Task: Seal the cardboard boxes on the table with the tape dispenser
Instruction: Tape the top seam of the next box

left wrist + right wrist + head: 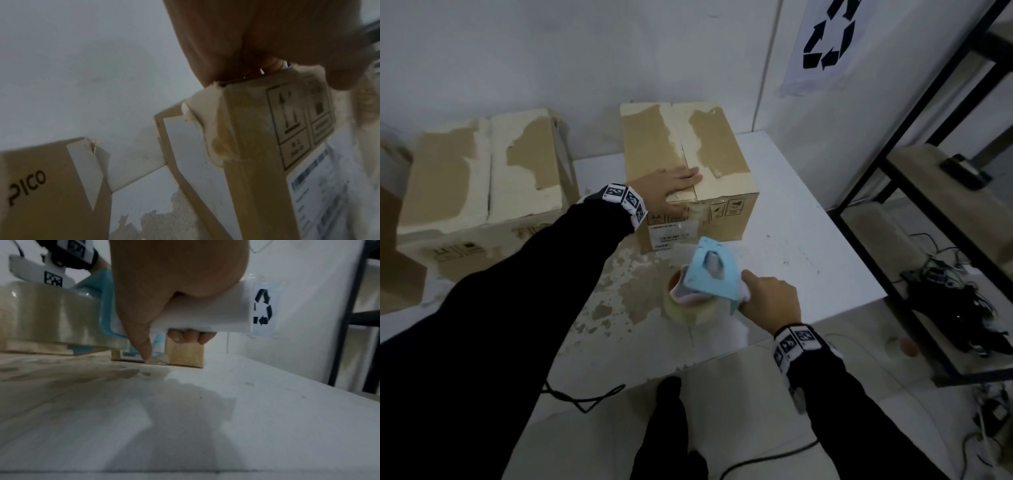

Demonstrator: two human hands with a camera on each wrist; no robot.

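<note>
Fingers of the right hand (770, 296) curl round the tape dispenser (710, 274) handle, lower centre; left hand (671, 186) lies flat on the box (688, 144), probably light, stiff cardboard.

Right of the near cardboard box (688, 164): bare table (808, 240), passable. Left of it: narrow gap, then second box (479, 178). Behind it: wall (585, 51).

Head view looks down; both wrist views, close and low, share the right box (257, 146).
</note>
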